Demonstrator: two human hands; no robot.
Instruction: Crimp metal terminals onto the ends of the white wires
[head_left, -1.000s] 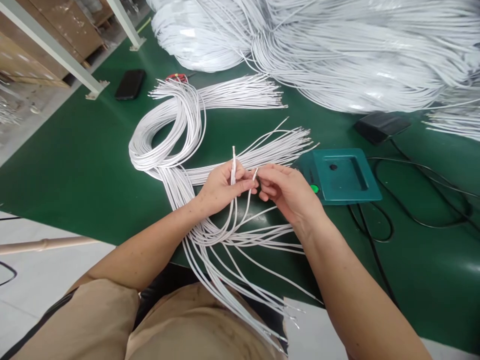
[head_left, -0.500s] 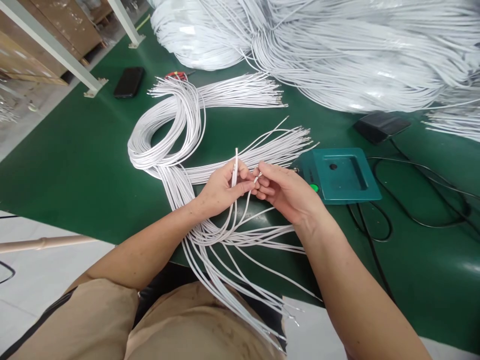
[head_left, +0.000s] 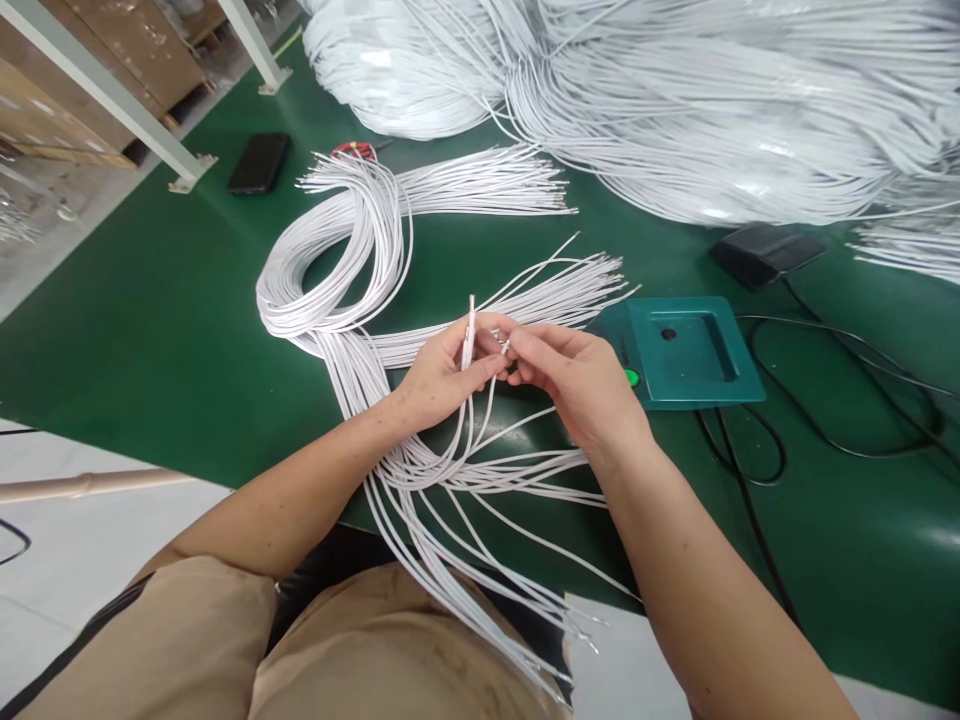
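Observation:
My left hand [head_left: 442, 375] is closed around a few white cables [head_left: 469, 345], whose ends stick up between thumb and fingers. Facing it, my right hand [head_left: 581, 375] pinches the tip of one white cable [head_left: 492, 388] near my left thumb; small metal bits show at that tip, too fine to make out. Both hands' fingertips meet over the green table. Below them the loose cables [head_left: 450, 475] fan out, some hanging over the table edge toward my lap. Behind my left hand lies a coiled bundle of white cables [head_left: 289, 285], with straight ends [head_left: 577, 290] pointing right.
To the right sits a teal tray-like device [head_left: 694, 395] with a green lit button [head_left: 632, 378]. A black box [head_left: 765, 255] with black cords stands behind it. A large heap of white cables [head_left: 675, 130] fills the back. A black phone-like object [head_left: 259, 163] lies at left.
My right hand has turned and shifted slightly left, its fingers closer over the cable tip. My left hand stays nearly in place, holding the cables.

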